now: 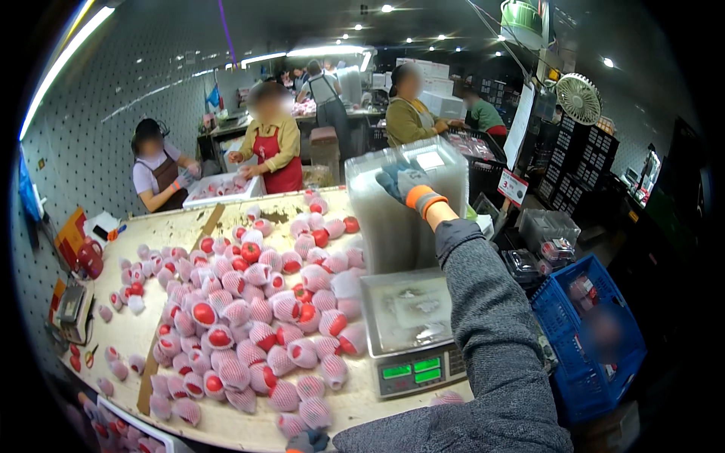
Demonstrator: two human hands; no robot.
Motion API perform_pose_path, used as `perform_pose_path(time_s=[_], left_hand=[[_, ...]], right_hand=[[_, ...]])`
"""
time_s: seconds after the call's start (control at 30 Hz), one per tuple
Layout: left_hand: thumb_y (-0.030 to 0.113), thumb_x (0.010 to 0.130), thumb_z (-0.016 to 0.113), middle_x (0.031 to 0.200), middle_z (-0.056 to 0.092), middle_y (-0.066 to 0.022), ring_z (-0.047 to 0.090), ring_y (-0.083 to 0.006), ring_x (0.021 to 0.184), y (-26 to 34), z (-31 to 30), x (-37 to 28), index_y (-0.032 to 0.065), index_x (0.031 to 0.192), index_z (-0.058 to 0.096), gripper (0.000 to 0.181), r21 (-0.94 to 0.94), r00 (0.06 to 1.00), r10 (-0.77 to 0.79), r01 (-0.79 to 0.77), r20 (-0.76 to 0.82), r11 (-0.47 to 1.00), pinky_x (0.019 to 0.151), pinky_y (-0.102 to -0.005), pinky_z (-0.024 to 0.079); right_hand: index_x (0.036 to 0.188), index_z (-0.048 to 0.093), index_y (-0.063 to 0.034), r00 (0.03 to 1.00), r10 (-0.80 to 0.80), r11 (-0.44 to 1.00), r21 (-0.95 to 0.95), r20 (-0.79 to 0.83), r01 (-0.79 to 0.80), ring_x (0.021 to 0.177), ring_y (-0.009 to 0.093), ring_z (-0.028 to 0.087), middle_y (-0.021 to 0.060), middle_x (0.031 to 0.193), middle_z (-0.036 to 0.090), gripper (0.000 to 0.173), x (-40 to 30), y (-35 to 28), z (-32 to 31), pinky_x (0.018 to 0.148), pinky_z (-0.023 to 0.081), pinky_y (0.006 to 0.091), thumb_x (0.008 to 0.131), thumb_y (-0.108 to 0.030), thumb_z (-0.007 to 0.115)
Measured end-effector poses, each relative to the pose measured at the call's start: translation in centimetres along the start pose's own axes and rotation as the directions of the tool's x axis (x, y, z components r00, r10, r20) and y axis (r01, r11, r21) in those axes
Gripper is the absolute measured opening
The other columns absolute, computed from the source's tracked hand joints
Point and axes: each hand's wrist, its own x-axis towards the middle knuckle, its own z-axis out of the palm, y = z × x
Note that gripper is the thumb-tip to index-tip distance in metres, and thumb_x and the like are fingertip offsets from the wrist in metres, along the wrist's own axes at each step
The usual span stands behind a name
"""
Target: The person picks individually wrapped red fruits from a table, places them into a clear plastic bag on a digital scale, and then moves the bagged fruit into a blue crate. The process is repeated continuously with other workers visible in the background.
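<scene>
My right hand (405,182), in a grey work glove with an orange cuff, reaches out to the top of a tall stack of clear plastic containers (396,226). Its fingers lie on the uppermost container; whether they grip it is not plain. At the bottom edge my left hand (307,440), gloved too, shows only in part beside tomatoes in pink foam nets (294,424). Below the stack stands a digital scale (408,317) with lit green displays and nothing on its pan. A large heap of netted tomatoes (232,334) spreads to the left of the scale.
Blue crates (589,340) holding packs stand on the right, near clear clamshell boxes (548,226). Across the wooden table (122,328), two people (277,141) handle netted fruit at a white foam box (226,189). Scissors (90,355) lie at the left. Other people work behind.
</scene>
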Motion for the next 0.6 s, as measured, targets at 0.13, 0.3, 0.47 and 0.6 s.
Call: perform_pose_path(time_s=[0.13, 0.3, 0.47, 0.6], left_hand=[[0.030, 0.083, 0.060, 0.067, 0.063, -0.0136, 0.061, -0.0289, 0.061, -0.7, -1.6, 2.1, 0.0043, 0.078, 0.066, 0.027, -0.013, 0.997, -0.018, 0.017, -0.072, 1.000, 0.062, -0.0399, 0.048], [0.031, 0.083, 0.060, 0.067, 0.064, -0.0138, 0.061, -0.0290, 0.061, 0.2, -3.3, 6.2, 0.0047, 0.078, 0.066, 0.027, 0.015, 0.995, 0.023, -0.022, -0.093, 1.000, 0.062, -0.0399, 0.048], [0.031, 0.083, 0.060, 0.068, 0.064, -0.0140, 0.062, -0.0292, 0.062, 2.0, -3.1, 9.1, 0.0050, 0.078, 0.067, 0.027, 0.061, 0.992, 0.071, -0.065, -0.109, 0.996, 0.062, -0.0399, 0.048], [0.031, 0.083, 0.060, 0.068, 0.064, -0.0141, 0.062, -0.0293, 0.062, 3.0, -2.3, 9.5, 0.0052, 0.079, 0.067, 0.028, 0.088, 0.990, 0.076, -0.066, -0.118, 0.994, 0.062, -0.0399, 0.048]], right_hand=[[0.102, 0.068, -0.0104, 0.945, 0.097, 0.994, -0.084, 0.313, -0.074, 0.103, 0.033, 0.059, 0.0146, 0.109, 0.063, 0.048, 3.4, 0.5, 0.6, 0.092, 0.042, 0.0387, 0.084, -0.049, 0.045], [0.091, 0.069, -0.0119, 0.962, -0.015, 0.995, -0.089, 0.273, 0.040, 0.096, 0.033, 0.059, 0.0111, 0.101, 0.065, 0.045, 4.0, 1.8, 1.7, 0.086, 0.045, 0.0399, 0.079, -0.050, 0.050], [0.094, 0.070, -0.0125, 0.979, 0.128, 0.981, 0.124, 0.161, -0.149, 0.093, 0.032, 0.061, 0.0138, 0.094, 0.067, 0.041, 3.2, 2.6, 2.8, 0.085, 0.045, 0.0379, 0.079, -0.048, 0.057], [0.098, 0.068, -0.0041, 0.901, 0.429, 0.804, 0.485, -0.073, -0.344, 0.091, 0.026, 0.063, 0.0158, 0.090, 0.068, 0.036, 3.4, 4.0, 4.7, 0.082, 0.046, 0.0329, 0.084, -0.035, 0.056]])
